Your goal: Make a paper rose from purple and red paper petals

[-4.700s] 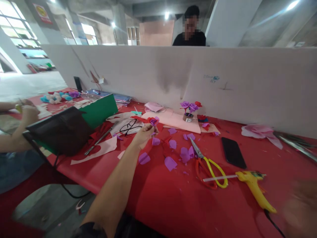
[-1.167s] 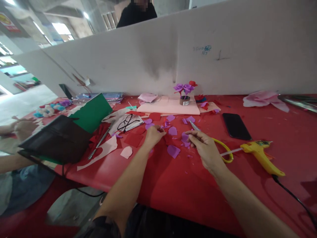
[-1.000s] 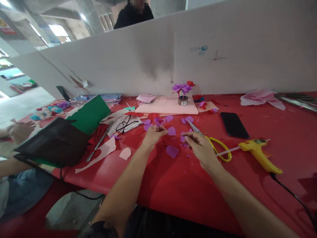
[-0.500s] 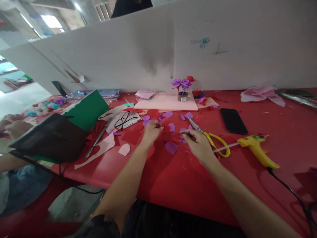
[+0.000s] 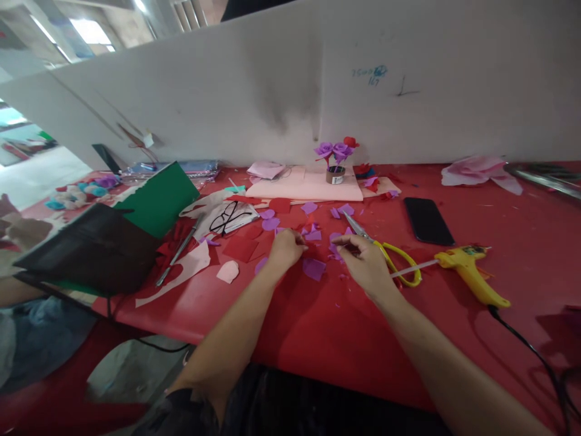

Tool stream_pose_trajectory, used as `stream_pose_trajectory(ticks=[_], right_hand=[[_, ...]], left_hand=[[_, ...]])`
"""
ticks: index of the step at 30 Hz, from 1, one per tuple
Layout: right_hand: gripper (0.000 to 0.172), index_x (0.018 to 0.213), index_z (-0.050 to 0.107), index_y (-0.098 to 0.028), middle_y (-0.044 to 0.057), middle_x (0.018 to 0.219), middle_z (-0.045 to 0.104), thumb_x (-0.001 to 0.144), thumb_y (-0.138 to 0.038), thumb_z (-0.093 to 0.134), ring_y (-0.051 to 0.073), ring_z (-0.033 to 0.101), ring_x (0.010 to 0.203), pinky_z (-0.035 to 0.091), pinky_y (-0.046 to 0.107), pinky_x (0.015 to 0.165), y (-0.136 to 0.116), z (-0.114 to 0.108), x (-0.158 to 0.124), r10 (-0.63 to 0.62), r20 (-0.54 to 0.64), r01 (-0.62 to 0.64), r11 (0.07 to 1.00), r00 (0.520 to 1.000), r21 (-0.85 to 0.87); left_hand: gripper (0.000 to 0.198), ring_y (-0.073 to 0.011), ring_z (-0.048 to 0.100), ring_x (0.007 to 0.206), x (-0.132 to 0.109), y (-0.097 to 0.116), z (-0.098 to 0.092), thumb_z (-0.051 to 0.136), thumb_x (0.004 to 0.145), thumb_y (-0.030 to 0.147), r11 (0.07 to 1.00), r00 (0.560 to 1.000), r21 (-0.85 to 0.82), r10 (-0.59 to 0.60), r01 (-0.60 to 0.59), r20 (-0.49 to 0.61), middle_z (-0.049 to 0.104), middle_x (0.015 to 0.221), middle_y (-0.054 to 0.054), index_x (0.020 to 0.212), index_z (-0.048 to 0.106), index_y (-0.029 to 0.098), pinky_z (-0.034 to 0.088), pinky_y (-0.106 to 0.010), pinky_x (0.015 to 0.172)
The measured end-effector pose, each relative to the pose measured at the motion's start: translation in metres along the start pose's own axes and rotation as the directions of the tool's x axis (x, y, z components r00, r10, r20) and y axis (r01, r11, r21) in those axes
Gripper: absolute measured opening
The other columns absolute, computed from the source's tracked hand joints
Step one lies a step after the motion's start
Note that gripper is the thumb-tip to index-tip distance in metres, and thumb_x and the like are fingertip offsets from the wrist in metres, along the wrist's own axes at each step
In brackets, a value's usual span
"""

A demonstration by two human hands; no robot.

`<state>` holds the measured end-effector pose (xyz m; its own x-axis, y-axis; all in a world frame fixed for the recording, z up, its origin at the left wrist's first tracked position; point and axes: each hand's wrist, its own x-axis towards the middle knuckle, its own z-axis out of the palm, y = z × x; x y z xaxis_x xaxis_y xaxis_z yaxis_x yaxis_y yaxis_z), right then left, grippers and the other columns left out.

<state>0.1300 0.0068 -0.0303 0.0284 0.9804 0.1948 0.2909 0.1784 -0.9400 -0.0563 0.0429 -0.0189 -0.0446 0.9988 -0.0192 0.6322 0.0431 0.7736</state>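
My left hand (image 5: 288, 247) is curled closed over the middle of the red table, beside purple paper pieces; what its fingertips pinch is too small to make out. Facing it, my right hand (image 5: 362, 259) has thumb and forefinger together, and anything between them is too small to name. A purple petal (image 5: 313, 269) lies between the hands, nearer the left one. Scissors (image 5: 397, 262) with yellow handles lie just beyond and right of my right hand. Purple paper flowers (image 5: 334, 151) stand in a small brown pot (image 5: 335, 175) at the back.
Right of the scissors are a yellow glue gun (image 5: 473, 272) with its cord and a black phone (image 5: 428, 221). Glasses (image 5: 228, 218), tweezers (image 5: 180, 251), a green sheet (image 5: 164, 200) and a dark bag (image 5: 91, 251) lie left. Another person's hand (image 5: 26, 230) shows at far left.
My left hand has moved right and slightly down, closer to my right hand, uncovering a purple piece left of it. My right hand has barely moved.
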Motion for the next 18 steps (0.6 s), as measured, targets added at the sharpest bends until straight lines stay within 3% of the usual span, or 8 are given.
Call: stream_pose_trajectory(ticks=[3,5,8,11,14,18], right_hand=[[0.017,0.091,0.072,-0.022,0.006,0.095,0.074,0.080,-0.028,0.060,0.020,0.067,0.085,0.050,0.038,0.081,-0.001,0.001,0.000,0.017,0.003,-0.018,1.000,1.000,0.015],[0.018,0.093,0.071,-0.023,0.006,0.096,0.074,0.080,-0.031,0.062,0.020,0.067,0.085,0.051,0.037,0.082,-0.003,0.002,0.000,0.041,0.003,-0.041,0.997,0.999,0.066],[0.023,0.094,0.069,-0.023,0.006,0.095,0.073,0.075,-0.036,0.070,0.020,0.068,0.085,0.053,0.036,0.079,-0.007,0.004,-0.001,0.077,0.027,-0.081,0.979,0.997,0.189],[0.022,0.085,0.068,-0.022,0.003,0.082,0.072,0.071,-0.038,0.073,0.019,0.066,0.075,0.053,0.033,0.070,-0.009,0.005,-0.001,0.097,0.077,-0.113,0.963,0.992,0.244],[0.017,0.080,0.067,-0.021,0.001,0.075,0.069,0.072,-0.035,0.071,0.016,0.063,0.068,0.050,0.030,0.066,-0.009,0.004,-0.002,0.101,0.105,-0.122,0.967,0.989,0.224],[0.013,0.081,0.067,-0.021,0.001,0.079,0.071,0.073,-0.032,0.068,0.017,0.065,0.073,0.051,0.032,0.072,-0.010,0.004,-0.003,0.073,0.121,-0.095,0.978,0.990,0.188]], left_hand=[[0.014,-0.0135,0.053,0.060,-0.002,0.005,-0.002,0.073,0.065,0.014,0.964,1.000,-0.264,-0.029,0.029,0.004,0.059,0.060,0.001,0.060,0.061,0.018,0.042,-0.029,0.066],[0.014,-0.0102,0.050,0.057,-0.005,0.011,-0.002,0.073,0.066,0.017,0.862,0.995,-0.498,-0.056,0.091,0.085,0.057,0.060,0.003,0.062,0.059,0.017,0.041,-0.027,0.063],[0.019,-0.0075,0.048,0.056,-0.012,0.020,-0.003,0.077,0.059,0.017,0.724,0.977,-0.667,-0.048,0.176,0.206,0.056,0.063,0.004,0.067,0.060,0.016,0.037,-0.023,0.057],[0.030,-0.0059,0.047,0.057,-0.018,0.025,-0.002,0.080,0.054,0.015,0.666,0.958,-0.712,-0.015,0.223,0.286,0.059,0.071,0.002,0.081,0.067,0.015,0.031,-0.021,0.052],[0.040,-0.0035,0.040,0.052,-0.020,0.027,-0.003,0.080,0.056,0.018,0.672,0.928,-0.694,0.028,0.258,0.372,0.060,0.075,0.002,0.095,0.072,0.017,0.025,-0.022,0.049],[0.020,-0.0059,0.042,0.053,-0.019,0.027,-0.003,0.080,0.059,0.025,0.739,0.937,-0.632,0.005,0.232,0.350,0.062,0.067,0.001,0.075,0.073,0.015,0.031,-0.025,0.054]])
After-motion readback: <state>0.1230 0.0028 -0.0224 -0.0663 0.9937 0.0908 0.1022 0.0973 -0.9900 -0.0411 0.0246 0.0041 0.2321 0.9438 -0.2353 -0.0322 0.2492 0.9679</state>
